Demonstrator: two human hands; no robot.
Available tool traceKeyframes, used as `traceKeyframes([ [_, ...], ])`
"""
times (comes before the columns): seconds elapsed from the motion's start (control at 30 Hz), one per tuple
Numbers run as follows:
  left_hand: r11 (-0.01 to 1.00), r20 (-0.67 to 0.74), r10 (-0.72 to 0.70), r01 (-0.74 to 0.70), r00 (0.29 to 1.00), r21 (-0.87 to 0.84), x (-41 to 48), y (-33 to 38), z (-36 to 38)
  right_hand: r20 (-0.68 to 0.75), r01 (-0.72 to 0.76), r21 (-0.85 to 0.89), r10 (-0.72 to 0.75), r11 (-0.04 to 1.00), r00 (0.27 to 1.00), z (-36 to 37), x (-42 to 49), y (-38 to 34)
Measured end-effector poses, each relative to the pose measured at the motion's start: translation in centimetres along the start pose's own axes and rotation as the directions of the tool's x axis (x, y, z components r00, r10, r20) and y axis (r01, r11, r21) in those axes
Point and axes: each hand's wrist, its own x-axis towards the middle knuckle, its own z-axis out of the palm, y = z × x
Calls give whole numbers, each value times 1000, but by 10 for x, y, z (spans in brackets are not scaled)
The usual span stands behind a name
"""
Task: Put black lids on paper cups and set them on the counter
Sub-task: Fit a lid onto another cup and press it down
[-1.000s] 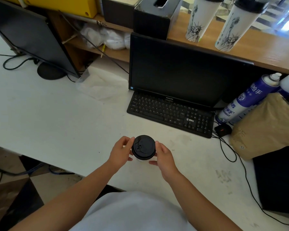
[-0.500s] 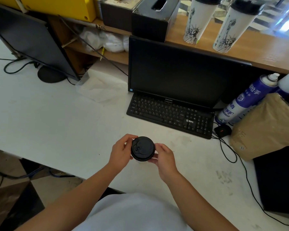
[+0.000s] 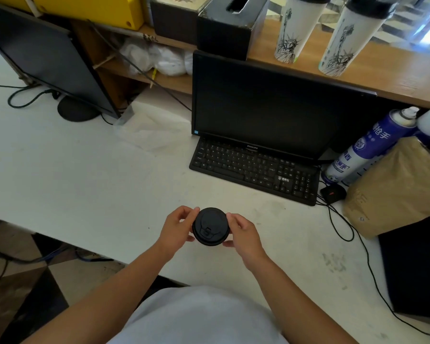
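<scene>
both hands are pinching the lid [image 3: 210, 226] rim, left hand [image 3: 177, 229] and right hand [image 3: 243, 235] on opposite sides, likely seating it evenly; each grip is holding the lid, cup hidden beneath.

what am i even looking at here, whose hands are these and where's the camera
There is no machine here. The camera is worn on a person's head and looks forward and down, so the arms reaching in from the bottom are that person's own. The left hand and right hand grip a black lid from either side, above a white desk. The cup under the lid is hidden from this angle. On the desk lie a keyboard in front of a dark monitor, a blue spray can and a brown paper bag. Two lidded white cups stand on the wooden counter behind.
</scene>
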Motion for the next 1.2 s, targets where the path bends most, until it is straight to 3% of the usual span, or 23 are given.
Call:
traceKeyframes([
  [0.1,939,12,223,-218,975,266,7,5,-10,-57,295,-401,-345,867,937,-2,6,6],
  [0.17,791,83,399,-388,913,473,10,8,-16,-36,378,-552,-474,743,880,-1,8,4],
  [0.23,635,203,500,-516,842,575,13,11,-19,-47,377,-565,-484,734,874,0,8,2],
  [0.3,601,252,518,-558,817,572,14,12,-17,-112,283,-393,-351,875,929,1,7,0],
  [0.4,839,62,374,-366,925,402,6,8,-7,-167,42,36,-35,998,985,3,2,-1],
  [0.5,973,-118,199,-181,973,143,-7,0,4,-60,-87,337,114,937,992,4,-6,2],
  [0.63,999,-92,30,-32,995,-13,-24,-10,23,57,-152,362,140,920,988,3,-11,4],
  [0.83,986,-29,-81,76,996,-150,-34,-17,32,134,-209,335,173,919,976,-1,-7,2],
  [0.97,991,-5,-70,69,998,-115,-29,-14,24,67,-65,158,55,985,996,0,-4,-1],
  [1.07,994,13,95,-95,995,53,-21,-5,12,-24,159,-95,-162,983,986,-1,0,-4],
  [1.13,963,74,205,-215,976,160,-13,2,0,-6,305,-285,-319,909,948,-4,4,-6],
  [1.2,928,156,259,-291,953,234,-5,9,-13,89,423,-510,-443,749,892,-7,10,-7],
])
